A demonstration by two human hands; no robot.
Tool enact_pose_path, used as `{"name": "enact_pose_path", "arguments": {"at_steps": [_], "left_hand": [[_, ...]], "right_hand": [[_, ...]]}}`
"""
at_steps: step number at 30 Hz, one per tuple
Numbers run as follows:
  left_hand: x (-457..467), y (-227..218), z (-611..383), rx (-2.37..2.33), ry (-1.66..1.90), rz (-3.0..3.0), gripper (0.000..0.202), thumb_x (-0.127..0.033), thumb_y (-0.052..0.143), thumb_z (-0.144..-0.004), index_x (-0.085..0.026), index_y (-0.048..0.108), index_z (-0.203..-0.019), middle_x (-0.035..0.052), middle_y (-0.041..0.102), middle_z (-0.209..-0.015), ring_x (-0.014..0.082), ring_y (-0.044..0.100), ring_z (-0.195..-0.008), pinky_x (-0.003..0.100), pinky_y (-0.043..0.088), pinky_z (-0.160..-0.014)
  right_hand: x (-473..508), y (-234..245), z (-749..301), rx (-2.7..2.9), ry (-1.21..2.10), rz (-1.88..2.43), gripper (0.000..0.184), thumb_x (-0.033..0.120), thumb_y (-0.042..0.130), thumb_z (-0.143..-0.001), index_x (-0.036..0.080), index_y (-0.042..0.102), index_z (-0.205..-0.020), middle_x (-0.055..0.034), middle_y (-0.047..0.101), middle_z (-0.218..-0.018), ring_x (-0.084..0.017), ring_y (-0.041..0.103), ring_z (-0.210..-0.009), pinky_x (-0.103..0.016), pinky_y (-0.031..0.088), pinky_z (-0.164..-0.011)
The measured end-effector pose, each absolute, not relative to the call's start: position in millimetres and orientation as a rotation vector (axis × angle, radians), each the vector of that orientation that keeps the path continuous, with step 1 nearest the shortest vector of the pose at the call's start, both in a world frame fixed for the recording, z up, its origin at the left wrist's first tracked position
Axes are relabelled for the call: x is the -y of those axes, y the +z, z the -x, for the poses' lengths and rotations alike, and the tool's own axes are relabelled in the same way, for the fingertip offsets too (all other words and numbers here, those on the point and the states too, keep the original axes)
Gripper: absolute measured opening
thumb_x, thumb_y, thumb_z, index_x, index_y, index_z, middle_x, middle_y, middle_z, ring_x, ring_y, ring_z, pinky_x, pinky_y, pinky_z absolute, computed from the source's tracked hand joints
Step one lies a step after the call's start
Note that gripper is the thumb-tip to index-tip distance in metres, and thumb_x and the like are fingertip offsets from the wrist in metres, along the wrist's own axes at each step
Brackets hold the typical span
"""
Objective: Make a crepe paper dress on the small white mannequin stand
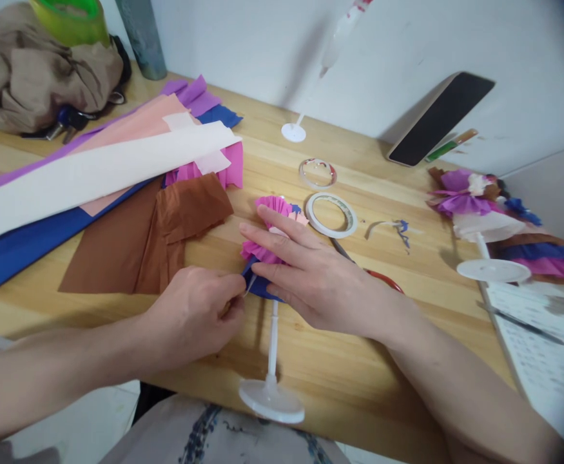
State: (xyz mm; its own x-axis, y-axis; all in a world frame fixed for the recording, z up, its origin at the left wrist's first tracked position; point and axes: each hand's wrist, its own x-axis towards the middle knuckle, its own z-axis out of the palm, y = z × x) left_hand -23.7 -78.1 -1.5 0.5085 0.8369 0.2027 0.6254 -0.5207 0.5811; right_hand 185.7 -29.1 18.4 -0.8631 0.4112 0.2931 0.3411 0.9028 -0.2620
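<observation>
My left hand [199,309] is closed in a pinch at the left edge of a dark blue crepe paper piece [267,289]. A thin white strip [251,284] shows beside its fingertips; I cannot tell what it is. Fingers stretched out, my right hand [315,277] lies across pleated pink crepe paper [272,205] and the blue piece below it, its thumb hidden. Peach paper [300,218] peeks out past its fingers. Under the papers stands a white plastic stem [272,341] on a round base [272,403] near the table's front edge; its top is covered.
Folded crepe papers [102,161] lie at left. Tape rolls [331,214] and partly hidden red-handled scissors [385,281] sit beyond my right hand. A phone [441,119] leans on the wall. A decorated paper figure [485,225] on a stand is at right, near a keyboard [543,361].
</observation>
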Motion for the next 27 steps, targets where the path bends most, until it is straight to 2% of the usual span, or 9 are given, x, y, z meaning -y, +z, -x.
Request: {"name": "enact_pose_path", "arguments": {"at_steps": [4,14,27], "left_hand": [[75.3,-1.2,22.4,-1.22,0.616,-2.343,0.018,-0.009,0.045,-0.072,-0.016,0.048,-0.056,-0.0053,0.044,-0.047,0.0064,0.036,-0.042,0.02,0.026,-0.045],[71.9,-0.7,23.4,-1.268,0.613,-2.306,0.019,-0.01,0.045,-0.073,-0.017,0.046,-0.056,-0.0054,0.045,-0.049,0.0069,0.039,-0.045,0.02,0.029,-0.047],[68.5,1.2,26.6,-1.246,0.574,-2.247,0.023,-0.011,0.046,-0.08,-0.017,0.045,-0.057,-0.0075,0.037,-0.05,0.0062,0.032,-0.046,0.019,0.026,-0.045]], "right_hand": [[28.8,19.5,-185.5,2.715,0.303,0.555,0.024,0.005,0.052,-0.088,0.014,0.069,-0.103,-0.016,0.051,-0.146,-0.032,0.021,-0.15,-0.054,0.035,-0.118],[29.3,18.5,-185.2,2.698,0.3,0.581,0.026,0.008,0.049,-0.09,0.017,0.067,-0.107,-0.0139,0.05,-0.147,-0.03,0.022,-0.15,-0.056,0.037,-0.116],[29.3,19.8,-185.4,2.681,0.36,0.585,0.027,0.004,0.049,-0.088,0.017,0.07,-0.1,-0.0134,0.051,-0.147,-0.03,0.025,-0.149,-0.055,0.036,-0.117]]}}
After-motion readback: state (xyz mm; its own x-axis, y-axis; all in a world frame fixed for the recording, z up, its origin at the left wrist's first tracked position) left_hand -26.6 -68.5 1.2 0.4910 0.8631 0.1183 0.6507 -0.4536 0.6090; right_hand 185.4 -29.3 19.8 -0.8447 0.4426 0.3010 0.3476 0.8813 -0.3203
